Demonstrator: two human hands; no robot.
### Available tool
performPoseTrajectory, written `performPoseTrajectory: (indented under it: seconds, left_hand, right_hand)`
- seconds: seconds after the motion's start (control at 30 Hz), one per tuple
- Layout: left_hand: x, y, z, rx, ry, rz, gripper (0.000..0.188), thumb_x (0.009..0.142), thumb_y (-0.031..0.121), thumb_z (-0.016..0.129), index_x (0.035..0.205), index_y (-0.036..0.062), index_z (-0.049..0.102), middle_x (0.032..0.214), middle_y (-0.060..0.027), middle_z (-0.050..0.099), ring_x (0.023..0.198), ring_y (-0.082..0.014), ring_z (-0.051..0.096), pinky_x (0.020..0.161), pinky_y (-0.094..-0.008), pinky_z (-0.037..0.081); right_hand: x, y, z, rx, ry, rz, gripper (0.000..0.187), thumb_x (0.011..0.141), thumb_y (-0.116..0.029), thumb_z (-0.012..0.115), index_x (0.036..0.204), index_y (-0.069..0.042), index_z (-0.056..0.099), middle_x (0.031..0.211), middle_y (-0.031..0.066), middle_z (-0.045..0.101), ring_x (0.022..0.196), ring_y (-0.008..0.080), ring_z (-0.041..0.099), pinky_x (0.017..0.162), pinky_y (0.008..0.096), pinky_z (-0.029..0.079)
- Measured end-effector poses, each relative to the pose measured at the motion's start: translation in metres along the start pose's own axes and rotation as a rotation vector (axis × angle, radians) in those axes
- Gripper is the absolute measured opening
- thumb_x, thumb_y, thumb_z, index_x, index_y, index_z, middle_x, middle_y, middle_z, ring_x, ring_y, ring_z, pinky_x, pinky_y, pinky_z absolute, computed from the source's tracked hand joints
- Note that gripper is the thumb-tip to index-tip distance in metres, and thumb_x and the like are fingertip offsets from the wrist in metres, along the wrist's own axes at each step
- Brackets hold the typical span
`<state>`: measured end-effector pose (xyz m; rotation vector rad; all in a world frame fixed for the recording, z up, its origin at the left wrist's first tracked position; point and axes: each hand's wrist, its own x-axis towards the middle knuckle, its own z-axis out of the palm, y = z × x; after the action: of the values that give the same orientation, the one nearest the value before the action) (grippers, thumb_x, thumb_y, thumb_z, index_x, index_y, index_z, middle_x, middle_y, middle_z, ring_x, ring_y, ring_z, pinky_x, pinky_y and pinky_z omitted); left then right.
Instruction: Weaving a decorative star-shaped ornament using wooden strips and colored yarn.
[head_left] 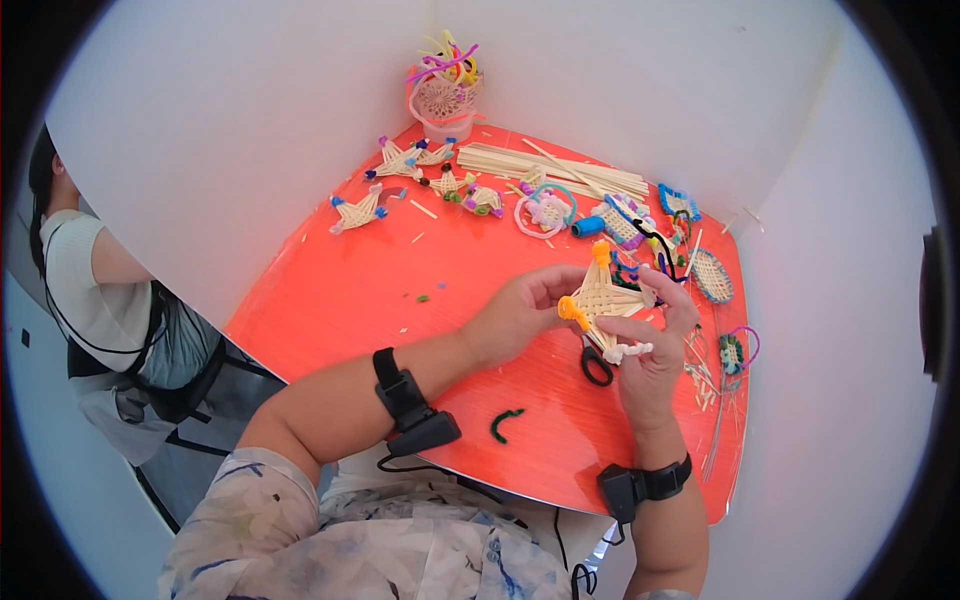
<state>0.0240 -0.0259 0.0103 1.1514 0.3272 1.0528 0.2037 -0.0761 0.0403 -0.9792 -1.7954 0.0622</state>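
Your light patterned shirt [420,550] fills the lower part of the frame, nearest the camera. Black strapped units are fitted to your left forearm [405,405] and your right wrist [640,485].

Workpiece position: right of centre in the frame, a pale woven star [605,298] is held above the red tabletop [350,310]. Two of its points, at the top and left, carry orange fuzzy wraps [573,312]; white fuzzy wire [634,351] sits at the lower point.

Left hand [520,312]: your fingers grasp the star at its left side, beside an orange wrap. Right hand [655,365]: your fingers are bent around the star's right side, grasping it, with one fingertip on the weave.

Directly below the star lie black-handled scissors [597,370], partly hidden. At lower centre rests a curved dark green fuzzy wire [505,425]. Near the top of the tabletop lies a bundle of pale strips [550,170]; at upper centre stands a tub [447,128] holding coloured fuzzy wires [455,62].
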Motion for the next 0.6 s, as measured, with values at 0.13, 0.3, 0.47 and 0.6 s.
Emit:
performPoseTrajectory:
  seconds: [0.13, 0.3, 0.47, 0.6]
  left_hand:
    - [-0.0032, -0.0017, -0.0043, -0.244, -0.063, -0.099, 0.037, 0.092, 0.011, 0.051, 0.126, -0.0020, 0.048, 0.119, -0.0095, 0.058, 0.110, -0.0153, 0.055, 0.092, -0.0288, 0.044]
    - [-0.0027, 0.0030, -0.0030, -0.365, -0.033, -0.103, 0.037, 0.095, 0.020, 0.044, 0.124, -0.0035, 0.049, 0.117, -0.0100, 0.058, 0.106, -0.0154, 0.057, 0.092, -0.0299, 0.044]
    - [0.0011, 0.0034, -0.0075, -0.070, 0.028, -0.235, 0.028, 0.090, 0.015, 0.057, 0.112, -0.0029, 0.058, 0.105, -0.0086, 0.064, 0.091, -0.0124, 0.062, 0.081, -0.0259, 0.049]
    - [-0.0011, 0.0058, -0.0047, -0.026, 0.171, -0.290, 0.023, 0.087, 0.012, 0.063, 0.105, -0.0023, 0.062, 0.095, -0.0069, 0.066, 0.081, -0.0115, 0.064, 0.067, -0.0234, 0.052]
  right_hand:
    - [-0.0003, -0.0022, 0.0005, -0.126, 0.014, -0.026, 0.034, 0.057, -0.001, 0.069, 0.081, -0.024, 0.075, 0.124, 0.0044, 0.052, 0.118, 0.0263, 0.038, 0.099, 0.0396, 0.025]
    - [-0.0002, -0.0023, 0.0002, -0.198, 0.000, -0.048, 0.033, 0.056, 0.000, 0.069, 0.079, -0.024, 0.074, 0.126, 0.0041, 0.051, 0.118, 0.0272, 0.037, 0.097, 0.0392, 0.026]
    - [0.0028, -0.0066, 0.0002, -0.342, -0.076, -0.101, 0.032, 0.059, 0.003, 0.068, 0.078, -0.023, 0.074, 0.130, 0.0060, 0.050, 0.117, 0.0284, 0.038, 0.097, 0.0386, 0.026]
    - [0.0044, -0.0094, 0.0038, -0.303, -0.087, -0.096, 0.034, 0.063, 0.004, 0.066, 0.089, -0.018, 0.071, 0.126, 0.0062, 0.052, 0.117, 0.0292, 0.037, 0.097, 0.0394, 0.028]
